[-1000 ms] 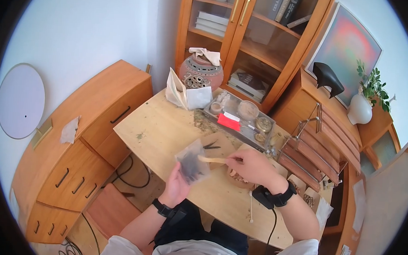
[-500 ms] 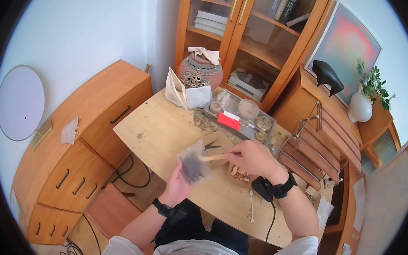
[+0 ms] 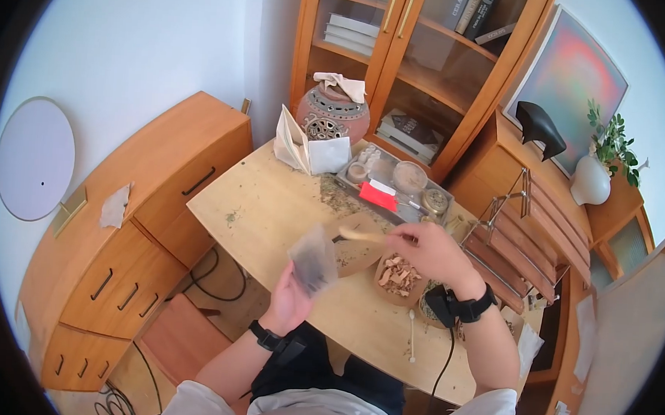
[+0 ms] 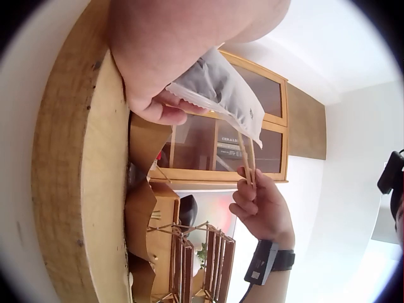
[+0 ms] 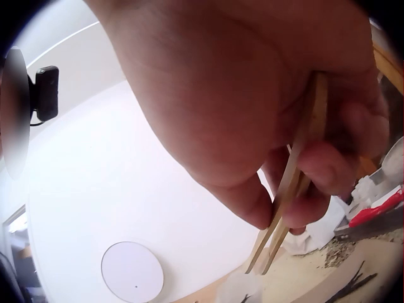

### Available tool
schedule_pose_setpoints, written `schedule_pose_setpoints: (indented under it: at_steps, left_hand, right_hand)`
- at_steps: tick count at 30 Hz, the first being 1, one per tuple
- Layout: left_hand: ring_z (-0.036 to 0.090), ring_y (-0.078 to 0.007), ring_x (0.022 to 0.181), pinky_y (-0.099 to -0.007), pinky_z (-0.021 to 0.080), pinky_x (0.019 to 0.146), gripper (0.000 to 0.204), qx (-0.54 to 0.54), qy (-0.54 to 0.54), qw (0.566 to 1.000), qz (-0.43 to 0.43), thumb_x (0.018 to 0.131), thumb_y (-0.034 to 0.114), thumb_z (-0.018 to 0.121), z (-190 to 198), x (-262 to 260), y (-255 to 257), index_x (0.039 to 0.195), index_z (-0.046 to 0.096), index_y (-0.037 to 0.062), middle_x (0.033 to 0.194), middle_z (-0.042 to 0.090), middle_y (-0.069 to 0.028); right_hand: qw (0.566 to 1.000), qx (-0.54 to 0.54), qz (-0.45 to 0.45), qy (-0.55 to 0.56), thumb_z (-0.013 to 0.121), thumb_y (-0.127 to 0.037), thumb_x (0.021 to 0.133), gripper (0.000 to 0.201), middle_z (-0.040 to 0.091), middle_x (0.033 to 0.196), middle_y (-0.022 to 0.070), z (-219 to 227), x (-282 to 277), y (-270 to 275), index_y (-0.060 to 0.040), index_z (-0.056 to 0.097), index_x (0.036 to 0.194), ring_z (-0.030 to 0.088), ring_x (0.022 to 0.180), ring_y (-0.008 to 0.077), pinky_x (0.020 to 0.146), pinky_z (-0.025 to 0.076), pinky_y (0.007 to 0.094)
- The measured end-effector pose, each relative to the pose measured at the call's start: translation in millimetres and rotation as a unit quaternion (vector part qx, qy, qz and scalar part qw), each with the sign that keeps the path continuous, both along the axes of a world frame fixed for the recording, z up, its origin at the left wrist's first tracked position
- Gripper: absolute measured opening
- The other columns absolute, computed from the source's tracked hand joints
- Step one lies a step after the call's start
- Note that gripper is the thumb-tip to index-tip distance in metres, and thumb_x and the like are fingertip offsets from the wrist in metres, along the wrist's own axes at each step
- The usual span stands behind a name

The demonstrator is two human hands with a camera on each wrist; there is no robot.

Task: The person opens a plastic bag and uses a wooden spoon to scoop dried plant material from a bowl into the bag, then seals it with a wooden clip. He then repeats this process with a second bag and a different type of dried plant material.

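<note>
My left hand (image 3: 290, 303) grips a translucent pouch (image 3: 313, 260) by its lower end, above the table's front part. Dark pieces show through the pouch's cloudy wall. In my right hand (image 3: 437, 254) I pinch a pair of wooden tweezers (image 3: 365, 236), their two prongs pointing left toward the pouch. The left wrist view shows the tweezers (image 4: 247, 158) overlapping the pouch's edge. Below my right hand stands a brown paper box (image 3: 398, 277) of pale wood chips. Dark thin sticks (image 5: 352, 283) lie on brown paper in the right wrist view.
Behind my hands is a grey tray (image 3: 394, 182) with jars and a red packet (image 3: 378, 198). A wooden tiered rack (image 3: 507, 254) stands right of my right hand. A thin white stick (image 3: 413, 336) lies near the front edge. A clay pot (image 3: 333, 116) stands at the back.
The tweezers have swung up and slightly away from the pouch as my right hand moved right. More of the wood chips now shows. My left hand keeps its grip on the pouch.
</note>
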State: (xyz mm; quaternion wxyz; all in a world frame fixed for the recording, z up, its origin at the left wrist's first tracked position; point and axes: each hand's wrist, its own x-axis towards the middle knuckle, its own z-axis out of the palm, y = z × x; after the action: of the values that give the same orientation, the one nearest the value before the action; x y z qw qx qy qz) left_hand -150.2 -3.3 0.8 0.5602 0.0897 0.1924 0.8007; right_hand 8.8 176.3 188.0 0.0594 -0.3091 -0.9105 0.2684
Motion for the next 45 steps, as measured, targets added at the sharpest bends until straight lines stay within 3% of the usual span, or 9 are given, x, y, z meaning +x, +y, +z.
schedule_pose_setpoints:
  at_steps: [2, 5, 11, 17, 26, 38, 41, 45]
  left_hand:
    - [0.037, -0.0248, 0.141, -0.047, 0.026, 0.117, 0.052, -0.001, 0.003, 1.0, -0.002, 0.107, 0.039, 0.032, -4, -1, 0, 0.152, 0.032, 0.0142, 0.153, 0.041, -0.0051]
    - [0.037, -0.0246, 0.141, -0.0468, 0.026, 0.117, 0.052, -0.008, 0.005, 1.0, -0.008, 0.106, 0.04, 0.033, -4, -1, 0, 0.152, 0.032, 0.015, 0.153, 0.04, -0.0044]
    - [0.038, -0.0234, 0.138, -0.0453, 0.029, 0.114, 0.05, -0.024, 0.01, 1.0, -0.001, 0.106, 0.04, 0.032, 1, 0, 0, 0.151, 0.034, 0.017, 0.151, 0.042, -0.0037]
    - [0.045, -0.0224, 0.13, -0.0437, 0.035, 0.107, 0.047, -0.03, 0.013, 0.999, -0.005, 0.106, 0.04, 0.032, 0, 0, 2, 0.148, 0.038, 0.0181, 0.144, 0.048, -0.0023]
    - [0.047, -0.0227, 0.126, -0.0424, 0.037, 0.104, 0.046, -0.038, 0.006, 0.999, 0.004, 0.106, 0.039, 0.035, 3, 2, 3, 0.146, 0.041, 0.017, 0.142, 0.05, -0.0022]
    - [0.05, -0.0235, 0.122, -0.0422, 0.039, 0.1, 0.045, -0.042, 0.01, 0.999, 0.01, 0.106, 0.039, 0.035, 2, 2, 4, 0.144, 0.043, 0.0162, 0.138, 0.053, -0.0029]
    - [0.051, -0.024, 0.119, -0.042, 0.04, 0.099, 0.044, -0.041, 0.008, 0.999, 0.009, 0.106, 0.039, 0.035, 1, 1, 4, 0.142, 0.044, 0.0162, 0.135, 0.054, -0.0032]
    - [0.052, -0.0246, 0.116, -0.0416, 0.041, 0.097, 0.043, -0.045, -0.001, 0.999, 0.014, 0.106, 0.039, 0.035, 4, 2, 4, 0.141, 0.045, 0.0159, 0.133, 0.055, -0.0036]
  right_hand:
    - [0.997, 0.068, -0.013, 0.035, 0.064, -0.031, 0.09, 0.026, 0.071, 0.096, 0.0146, -20, 2, 15, -0.0137, 0.074, 0.106, 0.068, 0.09, 0.0339, 0.079, 0.053, 0.043]
    - [0.979, 0.181, 0.051, -0.075, 0.064, -0.031, 0.089, 0.025, 0.07, 0.095, 0.0136, -54, -4, 38, -0.0119, 0.073, 0.103, 0.067, 0.09, 0.0335, 0.078, 0.053, 0.0446]
    - [0.967, 0.23, 0.108, -0.033, 0.065, -0.025, 0.086, 0.021, 0.07, 0.093, 0.0139, -79, -25, 49, -0.0089, 0.073, 0.095, 0.067, 0.089, 0.0329, 0.077, 0.054, 0.0453]
    - [0.968, 0.219, 0.087, -0.089, 0.065, -0.019, 0.081, 0.014, 0.071, 0.087, 0.0151, -76, -48, 51, -0.0099, 0.075, 0.085, 0.069, 0.084, 0.0345, 0.072, 0.055, 0.0451]
    - [0.963, 0.208, 0.102, -0.138, 0.062, -0.018, 0.08, 0.016, 0.071, 0.087, 0.0156, -64, -49, 43, -0.0095, 0.075, 0.086, 0.07, 0.084, 0.0343, 0.073, 0.055, 0.0445]
    - [0.954, 0.248, 0.122, -0.12, 0.06, -0.012, 0.079, 0.018, 0.071, 0.085, 0.0193, -61, -64, 45, -0.0007, 0.073, 0.082, 0.071, 0.082, 0.0347, 0.07, 0.055, 0.0435]
    - [0.958, 0.221, 0.13, -0.129, 0.06, -0.01, 0.079, 0.017, 0.071, 0.084, 0.019, -64, -67, 45, -0.0016, 0.074, 0.083, 0.071, 0.081, 0.0342, 0.068, 0.055, 0.0424]
    - [0.942, 0.276, 0.131, -0.137, 0.06, -0.008, 0.079, 0.016, 0.072, 0.084, 0.0171, -66, -73, 39, -0.0029, 0.075, 0.082, 0.072, 0.08, 0.032, 0.066, 0.055, 0.0422]
